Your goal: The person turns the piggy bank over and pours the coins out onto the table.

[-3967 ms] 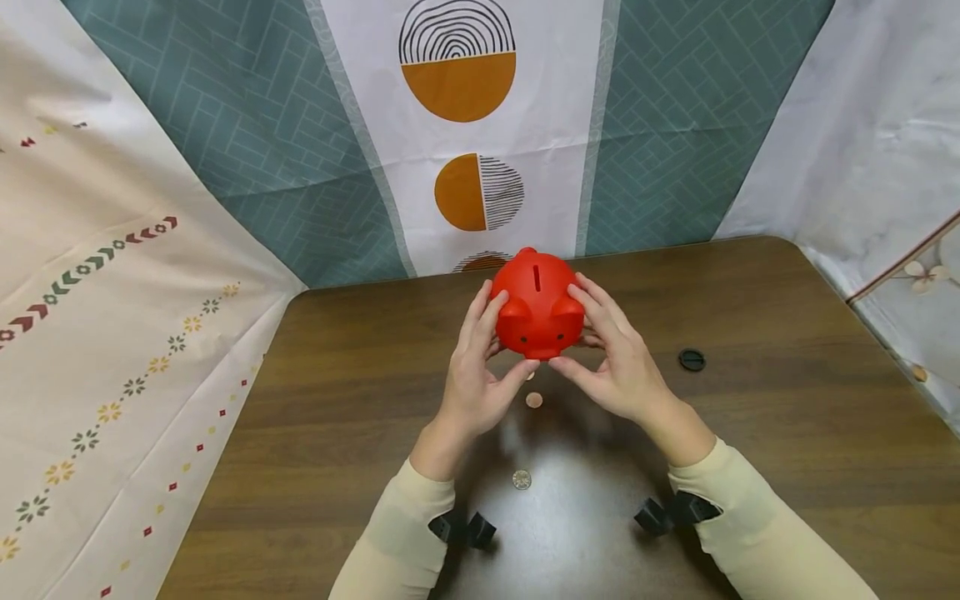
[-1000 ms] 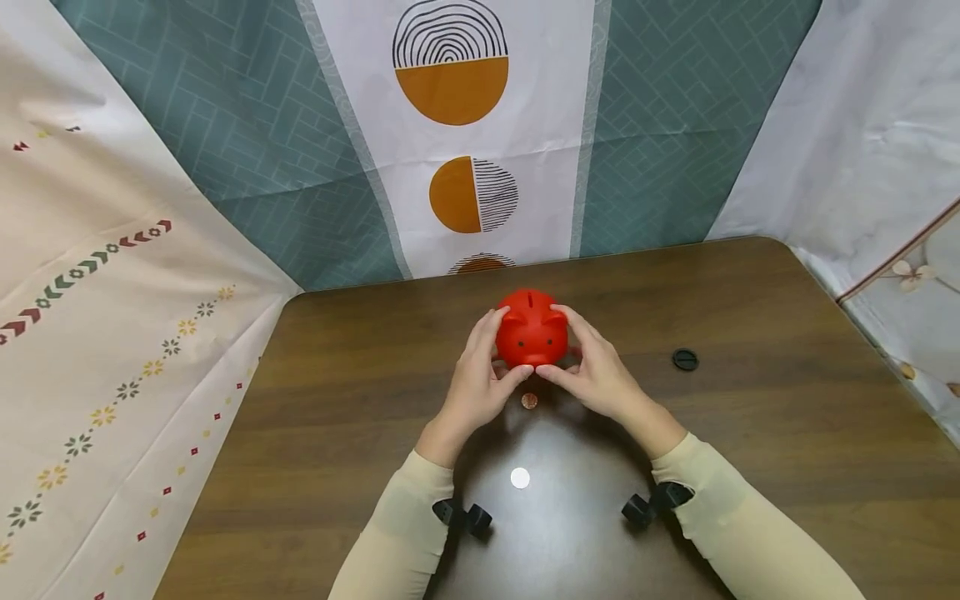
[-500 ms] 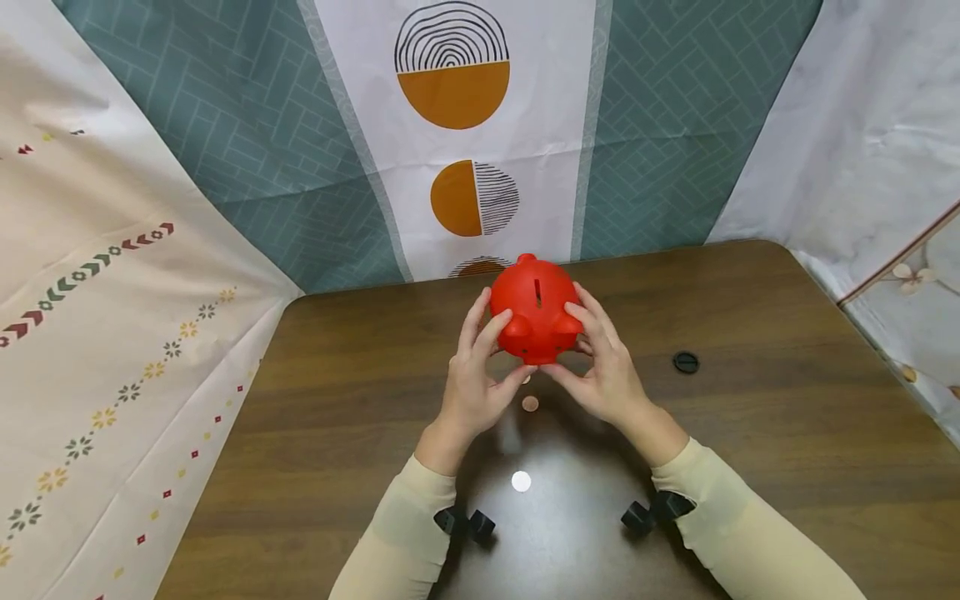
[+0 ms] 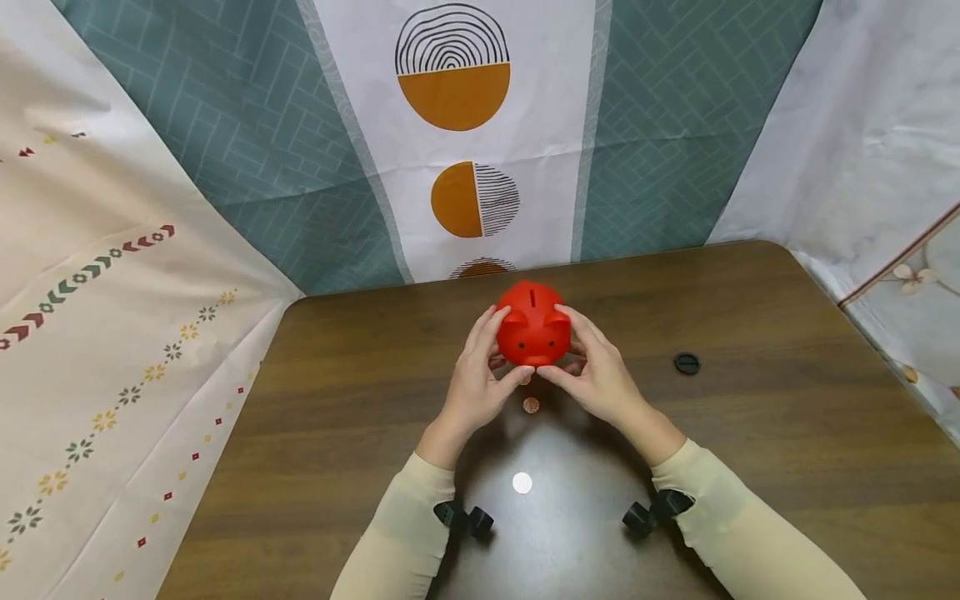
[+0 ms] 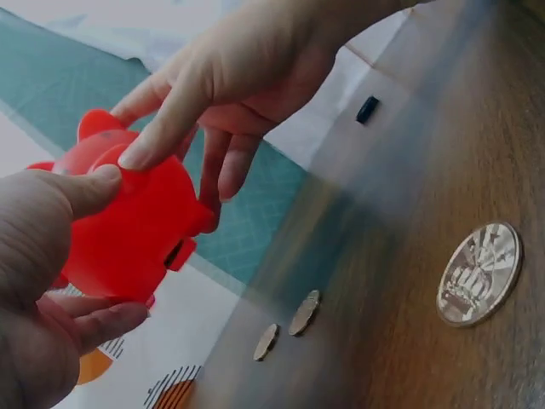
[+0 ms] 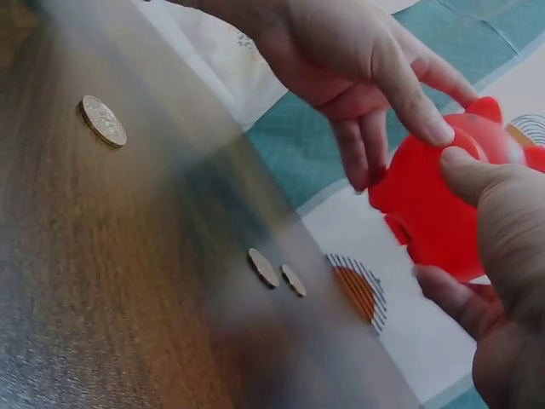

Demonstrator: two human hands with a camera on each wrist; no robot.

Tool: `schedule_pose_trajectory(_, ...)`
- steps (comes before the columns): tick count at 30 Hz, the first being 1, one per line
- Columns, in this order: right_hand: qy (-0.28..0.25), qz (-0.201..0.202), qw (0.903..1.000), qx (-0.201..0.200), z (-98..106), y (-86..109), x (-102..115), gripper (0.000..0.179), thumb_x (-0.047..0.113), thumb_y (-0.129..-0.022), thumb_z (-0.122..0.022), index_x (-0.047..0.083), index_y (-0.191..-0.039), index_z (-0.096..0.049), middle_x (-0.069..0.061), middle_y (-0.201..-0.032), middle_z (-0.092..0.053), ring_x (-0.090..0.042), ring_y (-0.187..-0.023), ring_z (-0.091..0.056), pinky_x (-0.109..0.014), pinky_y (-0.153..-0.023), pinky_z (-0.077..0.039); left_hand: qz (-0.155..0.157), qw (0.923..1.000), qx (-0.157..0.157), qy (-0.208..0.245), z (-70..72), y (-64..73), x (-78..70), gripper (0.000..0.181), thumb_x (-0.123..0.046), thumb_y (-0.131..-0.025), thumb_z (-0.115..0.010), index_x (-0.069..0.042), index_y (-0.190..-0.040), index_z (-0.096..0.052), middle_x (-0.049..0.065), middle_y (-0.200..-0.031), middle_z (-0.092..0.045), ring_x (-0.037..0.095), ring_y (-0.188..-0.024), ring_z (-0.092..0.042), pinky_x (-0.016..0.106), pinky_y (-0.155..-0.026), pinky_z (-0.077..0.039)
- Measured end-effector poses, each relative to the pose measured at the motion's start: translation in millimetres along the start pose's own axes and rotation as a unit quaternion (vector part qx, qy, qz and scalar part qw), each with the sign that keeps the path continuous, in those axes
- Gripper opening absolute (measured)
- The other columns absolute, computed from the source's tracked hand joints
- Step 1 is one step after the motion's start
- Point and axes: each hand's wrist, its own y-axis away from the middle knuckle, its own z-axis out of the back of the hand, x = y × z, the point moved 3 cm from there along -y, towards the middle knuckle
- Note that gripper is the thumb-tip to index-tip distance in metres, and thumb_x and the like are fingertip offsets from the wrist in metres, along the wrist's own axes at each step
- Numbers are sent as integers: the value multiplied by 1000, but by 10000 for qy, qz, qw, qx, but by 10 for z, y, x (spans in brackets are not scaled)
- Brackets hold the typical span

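Both hands hold a red piggy bank (image 4: 533, 329) off the table, its eyes and snout towards me and its coin slot on top. My left hand (image 4: 477, 379) grips one side and my right hand (image 4: 596, 375) the other, with the thumbs meeting under the snout. In the left wrist view, a dark opening (image 5: 177, 254) shows on the underside of the piggy bank. Below it on the wooden table lie a copper-coloured coin (image 4: 531, 405) and a second coin (image 4: 526, 381), partly hidden by the thumbs. Nearer to me is a larger coin (image 4: 522, 482), bright with glare.
A black round plug (image 4: 686, 363) lies on the table (image 4: 750, 433) to the right of my right hand. Patterned cloth (image 4: 300, 167) hangs behind the table's far edge, with more cloth at both sides. Each wrist carries a small black camera mount (image 4: 480, 522).
Half a second ago the piggy bank was higher, with more of its back and slot showing. It is now lower, its face tilted up. The coins and the plug lie where they were.
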Motion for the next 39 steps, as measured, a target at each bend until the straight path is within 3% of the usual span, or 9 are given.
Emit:
schedule_pose_trajectory(2, 52, -46, 10000, -7, 7, 0, -13, 86, 20, -77, -82, 31, -147, -34, -5, -140, -45, -31, -100, -66, -27, -66, -58, -24, 10000, -45, -8, -16, 1, 4, 83, -18, -81, -78, -22, -150, -31, 10, -153, -27, 25, -101, -65, 37, -83, -55)
schedule_pose_trajectory(8, 9, 1140, 9906, -758, 101, -7, 149, 85, 4, -70, -85, 13, -143, -42, -11, -147, -41, -32, -105, -63, -37, -69, -58, -922, 9941, -570, -60, 44, -21, -252, 81, -12, -78, -80, -13, -146, -35, 14, -152, -29, 29, -110, -61, 35, -77, -57)
schedule_pose_trajectory(14, 0, -443, 9989, 122, 37, -33, 33, 80, 32, -79, -80, 30, -146, -37, -3, -133, -52, -24, -85, -67, -25, -59, -56, 536, 9984, -101, 146, 36, -16, -132, 84, -21, -81, -79, -19, -150, -31, 1, -143, -40, 23, -105, -60, 23, -63, -57)
schedule_pose_trajectory(21, 35, -677, 9975, 190, 28, -29, -15, 80, 35, -78, -80, 30, -145, -37, -5, -132, -53, -28, -85, -66, -28, -60, -57, 677, 9977, 81, 1, 28, -13, -71, 83, -26, -83, -77, -22, -150, -29, 0, -143, -41, 25, -104, -59, 23, -64, -57)
schedule_pose_trajectory(24, 7, -382, 9993, -25, 51, -18, 31, 80, 29, -77, -82, 30, -144, -39, -3, -135, -51, -27, -86, -68, -26, -61, -57, 369, 9993, -6, 90, 30, -13, -114, 83, -21, -83, -77, -21, -150, -30, 3, -146, -37, 24, -99, -63, 26, -68, -57)
schedule_pose_trajectory(29, -377, 750, 9944, -639, 105, -25, 204, 82, 4, -72, -84, 14, -141, -41, -8, -148, -38, -33, -108, -62, -36, -70, -58, -779, 9961, -399, 136, 73, -51, -297, 81, -8, -79, -78, -13, -146, -33, 12, -156, -21, 28, -120, -54, 37, -84, -55)
schedule_pose_trajectory(31, -465, 468, 9968, -445, 76, -31, 189, 80, 7, -74, -83, 14, -141, -39, -11, -146, -39, -35, -106, -63, -37, -70, -58, -557, 9980, -298, 59, 68, -55, -276, 80, -8, -80, -77, -12, -146, -32, 11, -153, -26, 27, -116, -57, 33, -81, -56)
schedule_pose_trajectory(35, -367, -747, 9963, 194, -17, -11, 41, 81, 21, -78, -81, 21, -144, -34, -12, -139, -46, -32, -101, -64, -34, -69, -58, 609, 9977, 291, 26, 31, -30, -112, 83, -14, -84, -75, -19, -151, -27, 2, -148, -35, 21, -94, -65, 25, -73, -56)
schedule_pose_trajectory(39, -354, -919, 9949, 230, -44, 6, -28, 83, 20, -78, -82, 19, -144, -32, -14, -141, -44, -34, -103, -63, -37, -69, -59, 822, 9952, 478, 247, 9, -29, -31, 84, -14, -84, -75, -24, -151, -25, 0, -149, -32, 27, -96, -65, 30, -73, -58)
